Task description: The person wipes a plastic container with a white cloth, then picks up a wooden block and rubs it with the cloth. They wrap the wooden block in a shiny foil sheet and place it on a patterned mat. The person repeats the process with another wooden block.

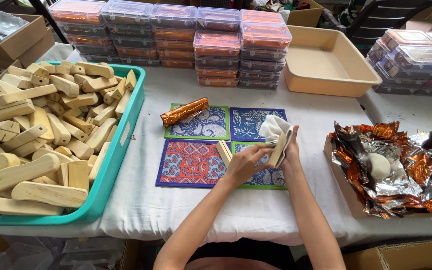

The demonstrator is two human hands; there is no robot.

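My left hand [242, 164] pinches the lower end of a small pale wooden block [278, 149] above the patterned coasters. My right hand [290, 150] holds a white cloth [273, 127] against that same block's upper side. A second wooden block [223, 151] stands on edge just left of my left hand. Under both hands lie four square patterned coasters: green-edged blue [203, 123], dark blue [246, 123], red and blue [188, 162], and one mostly covered by my hands. A block wrapped in copper foil [184, 111] lies slanted on the upper left coaster.
A teal tray [122, 141] heaped with wooden blocks fills the left. Stacks of lidded plastic boxes [217, 45] line the back, beside a beige tray [326, 62]. A cardboard tray with crumpled copper foil [391, 165] sits at the right. More boxes [416, 60] stand far right.
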